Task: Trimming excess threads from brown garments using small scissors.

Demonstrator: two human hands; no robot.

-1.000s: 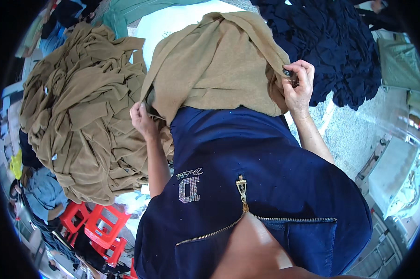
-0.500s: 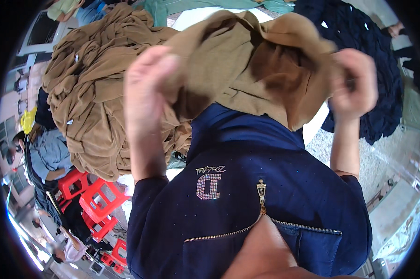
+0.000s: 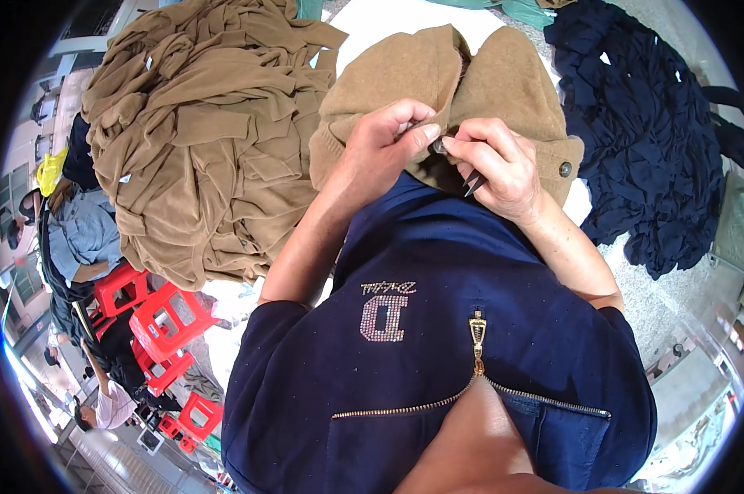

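A brown knit garment (image 3: 504, 90) lies bunched in front of my body, with a dark round button (image 3: 565, 169) on its band at the right. My left hand (image 3: 388, 140) is closed, thumb and fingers pinching the garment's edge near the middle. Right beside it, my right hand (image 3: 495, 165) pinches the same spot, where a small dark round piece, apparently another button (image 3: 438, 146), shows between the fingertips. A slim dark pointed tool (image 3: 474, 183) sticks out below the right hand's curled fingers; the rest of it is hidden in the palm.
A large heap of brown garments (image 3: 199, 148) rises at the left, and a heap of dark navy garments (image 3: 644, 140) at the right. A white surface (image 3: 372, 18) shows behind the garment. Red stools (image 3: 170, 317) and a seated person (image 3: 84, 235) are at the lower left.
The garment, held up and spread between my raised hands, has come down and lies gathered. Both hands have moved inward and now meet at its edge.
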